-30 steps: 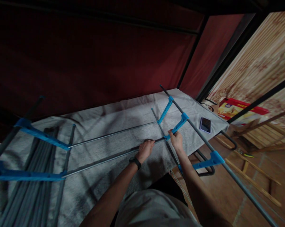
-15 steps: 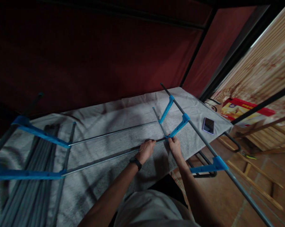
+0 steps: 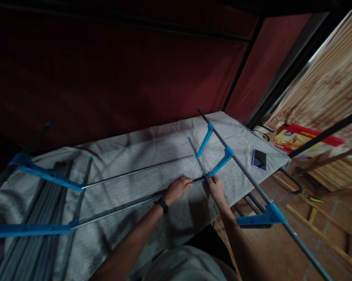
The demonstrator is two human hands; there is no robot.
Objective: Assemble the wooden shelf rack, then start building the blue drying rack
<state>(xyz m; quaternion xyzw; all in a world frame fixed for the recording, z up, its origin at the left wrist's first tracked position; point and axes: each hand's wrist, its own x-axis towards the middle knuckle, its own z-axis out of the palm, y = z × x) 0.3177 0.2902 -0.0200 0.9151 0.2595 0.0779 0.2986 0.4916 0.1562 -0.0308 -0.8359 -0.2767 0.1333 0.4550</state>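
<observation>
My left hand (image 3: 178,190) is closed over the near grey metal tube (image 3: 117,210), close to its right end. My right hand (image 3: 216,189) pinches the lower end of a blue plastic bracket (image 3: 220,163), where that tube meets a thin crossing tube (image 3: 201,165). The fingers partly hide this joint. A second long tube (image 3: 137,169) runs behind, its right end near another blue bracket (image 3: 205,140). Both brackets rise to a long slanting pole (image 3: 247,174). On the left, two more blue brackets (image 3: 54,178) join the long tubes to a crosswise tube (image 3: 81,199).
Several loose grey tubes (image 3: 32,234) lie bundled at the left on the cloth-covered table (image 3: 152,148). A phone (image 3: 259,160) rests near the right edge. Beyond are a red and yellow box (image 3: 304,138) and a wooden frame (image 3: 324,230) on the floor. A dark red panel (image 3: 120,78) stands behind.
The view has shifted slightly, so the scene sits lower. My left wrist has moved a little left and its fingers lie flatter along the tube. My right hand stays at the joint.
</observation>
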